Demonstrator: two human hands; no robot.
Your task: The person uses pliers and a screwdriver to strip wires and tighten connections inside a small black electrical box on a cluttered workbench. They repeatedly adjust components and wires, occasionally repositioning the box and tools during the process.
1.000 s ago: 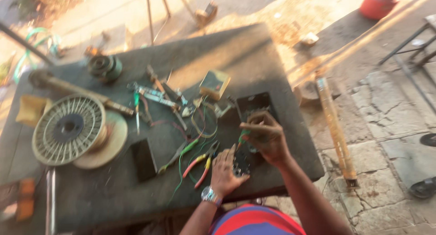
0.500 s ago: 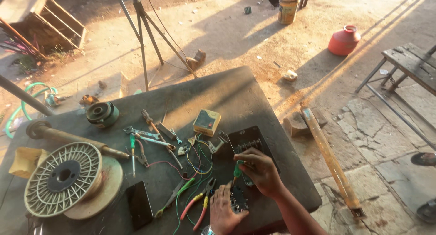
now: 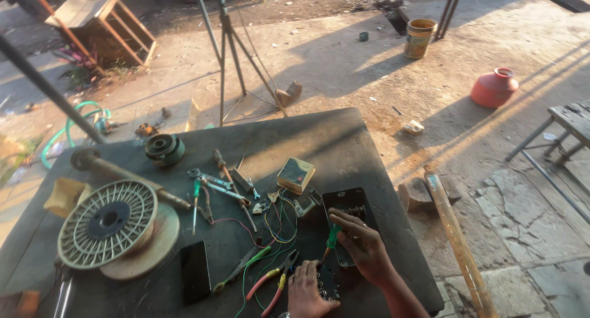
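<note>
At the lower middle of the frame, the right hand (image 3: 364, 249) is closed around a green-handled screwdriver (image 3: 330, 238), with its tip pointing down to a small dark switch board (image 3: 327, 282). The left hand (image 3: 309, 291) presses on this board with bent fingers and holds it flat on the tabletop (image 3: 184, 296).

To do this step well, I think the screwdriver should stand straight in the screw head, and the left hand must keep the board from turning. The coloured wires (image 3: 276, 227) lie just beside the board, so they should stay away from the tip. The red-handled pliers (image 3: 273, 282) lie close to the left hand, almost touching it.
</note>
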